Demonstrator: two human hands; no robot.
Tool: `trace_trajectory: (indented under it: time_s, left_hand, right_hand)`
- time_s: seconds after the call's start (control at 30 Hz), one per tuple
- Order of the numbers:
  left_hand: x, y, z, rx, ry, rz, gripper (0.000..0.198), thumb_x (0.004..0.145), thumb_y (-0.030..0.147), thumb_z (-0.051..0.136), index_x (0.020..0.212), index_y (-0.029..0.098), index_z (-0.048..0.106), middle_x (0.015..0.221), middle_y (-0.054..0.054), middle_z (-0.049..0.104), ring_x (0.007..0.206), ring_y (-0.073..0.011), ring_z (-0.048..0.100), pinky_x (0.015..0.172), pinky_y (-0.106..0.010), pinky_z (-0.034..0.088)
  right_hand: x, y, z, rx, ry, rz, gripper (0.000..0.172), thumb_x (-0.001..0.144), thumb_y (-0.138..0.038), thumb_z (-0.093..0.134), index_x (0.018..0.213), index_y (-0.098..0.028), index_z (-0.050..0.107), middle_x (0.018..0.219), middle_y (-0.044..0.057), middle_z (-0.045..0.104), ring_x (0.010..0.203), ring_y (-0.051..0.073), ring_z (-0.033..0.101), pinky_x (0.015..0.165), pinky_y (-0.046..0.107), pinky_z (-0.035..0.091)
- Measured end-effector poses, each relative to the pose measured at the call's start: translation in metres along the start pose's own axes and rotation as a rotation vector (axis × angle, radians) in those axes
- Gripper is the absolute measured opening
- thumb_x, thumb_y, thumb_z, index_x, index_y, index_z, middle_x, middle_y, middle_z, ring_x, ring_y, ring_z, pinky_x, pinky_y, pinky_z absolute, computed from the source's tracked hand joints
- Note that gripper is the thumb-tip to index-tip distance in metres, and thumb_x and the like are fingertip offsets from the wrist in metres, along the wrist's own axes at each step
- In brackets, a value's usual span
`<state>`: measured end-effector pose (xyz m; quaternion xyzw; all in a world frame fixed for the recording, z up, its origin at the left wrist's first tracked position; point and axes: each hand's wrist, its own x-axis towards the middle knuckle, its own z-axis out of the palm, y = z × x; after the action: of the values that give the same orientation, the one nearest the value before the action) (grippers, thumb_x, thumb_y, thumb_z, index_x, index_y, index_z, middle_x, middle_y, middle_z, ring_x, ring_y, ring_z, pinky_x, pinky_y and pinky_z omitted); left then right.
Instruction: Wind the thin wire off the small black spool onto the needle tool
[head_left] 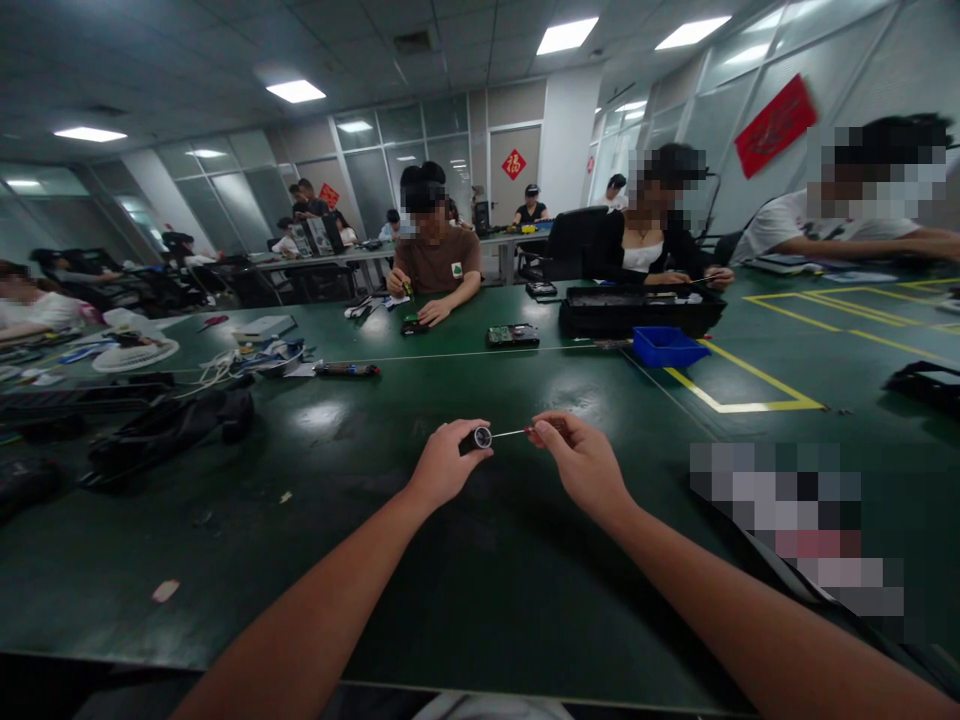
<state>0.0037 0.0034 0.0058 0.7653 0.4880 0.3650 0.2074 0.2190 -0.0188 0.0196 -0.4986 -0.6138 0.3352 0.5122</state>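
Both my arms reach out over the dark green table (465,590). My left hand (444,465) is closed round a small black cylindrical part (477,439) with a shiny round end facing right. My right hand (579,460) pinches a thin screwdriver (525,432) with a reddish handle; its metal shaft points left and its tip meets the end of the black part. Both hands hover a little above the table, close together.
A blue bin (666,346) and a long black tray (637,310) lie at the far right, beside yellow tape lines (739,405). A circuit board (513,335) and a dark tool (346,369) sit mid-table. Black bags (169,425) lie left. Several people work opposite.
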Motion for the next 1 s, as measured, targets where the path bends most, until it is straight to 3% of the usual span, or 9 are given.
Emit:
trace_trajectory:
  time_s: [0.33,0.5,0.67,0.8,1.0]
  left_hand:
    - [0.0,-0.003,0.002,-0.003,0.018,0.047,0.04,0.078,0.017,0.076,0.117,0.023,0.067,0.117,-0.005,0.07,0.11,-0.0225,0.062,0.1,-0.039,0.044]
    - [-0.001,-0.001,0.001,-0.008,0.005,0.08,0.039,0.079,0.019,0.076,0.117,0.023,0.068,0.117,-0.004,0.07,0.11,-0.0222,0.063,0.099,-0.038,0.045]
    - [-0.002,0.002,0.0,-0.001,-0.007,0.065,0.039,0.078,0.018,0.076,0.116,0.022,0.069,0.117,-0.005,0.07,0.11,-0.0231,0.063,0.1,-0.038,0.045]
    - [-0.002,0.002,-0.001,-0.004,-0.007,0.064,0.039,0.079,0.018,0.076,0.116,0.022,0.069,0.116,-0.005,0.07,0.109,-0.0233,0.063,0.1,-0.039,0.046]
    - [-0.003,0.003,0.001,0.001,-0.027,0.073,0.039,0.079,0.02,0.076,0.117,0.022,0.069,0.116,-0.005,0.07,0.107,-0.0224,0.064,0.097,-0.038,0.047]
  right_hand:
    - [-0.002,-0.013,-0.003,-0.161,-0.005,0.014,0.035,0.087,-0.052,0.059,0.085,-0.02,0.072,0.072,0.004,0.072,0.065,0.019,0.064,0.06,0.031,0.045]
    - [-0.004,-0.017,-0.004,-0.236,0.039,0.036,0.046,0.084,-0.06,0.059,0.062,-0.021,0.063,0.054,0.001,0.063,0.05,0.016,0.055,0.052,0.029,0.038]
    - [-0.002,-0.01,-0.005,-0.2,-0.024,-0.06,0.032,0.088,-0.049,0.057,0.085,-0.02,0.07,0.07,0.003,0.069,0.062,0.018,0.061,0.058,0.03,0.043]
    - [-0.003,-0.005,-0.003,-0.112,-0.073,-0.096,0.025,0.091,-0.041,0.053,0.098,-0.021,0.067,0.088,0.005,0.072,0.077,0.02,0.066,0.068,0.032,0.048]
    - [-0.003,-0.006,0.0,-0.165,-0.052,-0.027,0.039,0.096,-0.05,0.04,0.09,-0.021,0.065,0.062,0.0,0.058,0.058,0.017,0.057,0.056,0.03,0.041]
